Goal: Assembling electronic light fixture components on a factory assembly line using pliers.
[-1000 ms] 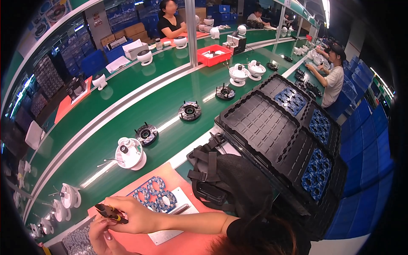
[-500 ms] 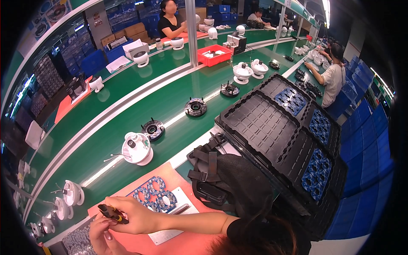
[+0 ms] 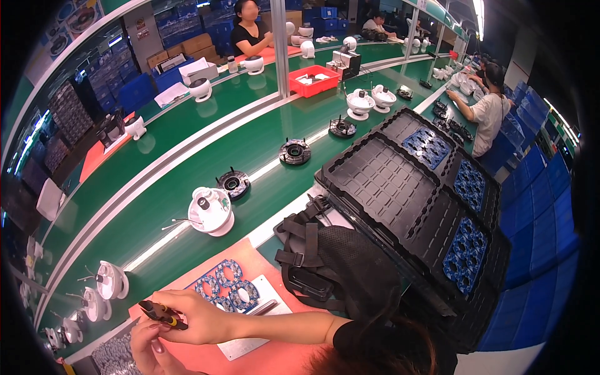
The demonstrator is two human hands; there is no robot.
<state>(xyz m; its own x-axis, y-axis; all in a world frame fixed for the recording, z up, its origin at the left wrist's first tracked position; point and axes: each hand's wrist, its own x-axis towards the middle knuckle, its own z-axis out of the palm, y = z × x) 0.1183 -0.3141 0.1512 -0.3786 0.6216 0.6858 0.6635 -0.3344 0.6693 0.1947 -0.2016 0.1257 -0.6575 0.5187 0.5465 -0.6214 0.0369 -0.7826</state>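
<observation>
My right hand [image 3: 203, 320] is closed around dark nippers with yellow trim [image 3: 164, 314], held above the near edge of the orange mat [image 3: 284, 350]. Just below them, the fingers of my left hand [image 3: 150, 351] are bent together close to the tool; what they pinch, if anything, cannot be made out. Beyond my right wrist, a blue circuit board panel with ring-shaped sections [image 3: 243, 294] lies on the mat, partly over a white plate [image 3: 270, 292]. A silver pen-like tool [image 3: 265, 308] rests on that plate, near my forearm.
A green conveyor [image 3: 156, 219] carries white housings [image 3: 211, 211] and black round parts [image 3: 233, 183]. To the right are a black bag [image 3: 344, 262] and black trays [image 3: 381, 178] holding blue board panels [image 3: 465, 255]. A red bin [image 3: 314, 82] stands across the belt. Co-workers sit farther off.
Housings and black parts on the near belt have shifted right, while white units on the far belt have moved left. The nippers have tilted slightly in my right hand; both hands stay nearly in place.
</observation>
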